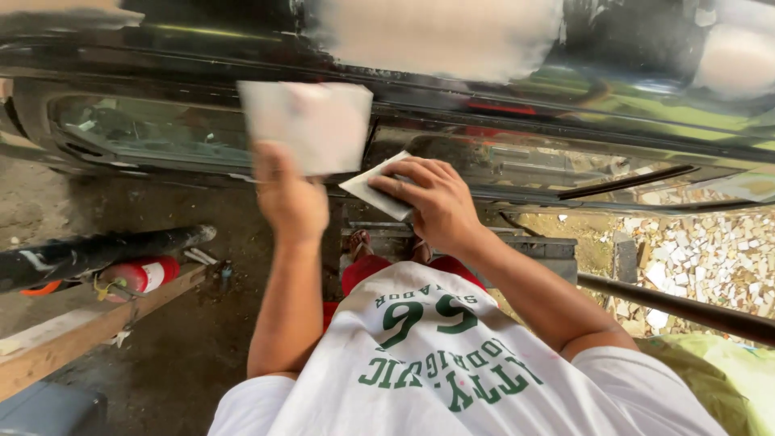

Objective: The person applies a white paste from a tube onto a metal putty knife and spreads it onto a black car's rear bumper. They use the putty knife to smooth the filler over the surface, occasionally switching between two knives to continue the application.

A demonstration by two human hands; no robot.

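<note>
Both of your hands were raised to the dark car body (pixel 565 121) in front of you. Your left hand (pixel 289 198) was lifted with the forearm nearly upright, fingers curled around the lower edge of a pale sheet of sandpaper (pixel 311 125), which stood up flat against the panel above your knuckles. Your right hand (pixel 432 200) reached forward with the elbow bent and the palm down, fingers spread and pressing a folded white sheet (pixel 373 191) against the panel just beside the left wrist. Above the two sheets, a broad dull grey patch (pixel 440 36) showed on the glossy body. Below your arms hung your white shirt (pixel 452 363) with green lettering. Off to your left, a red cylinder (pixel 141 274) lay on a wooden plank (pixel 73 335), near a black pipe (pixel 97 250).
</note>
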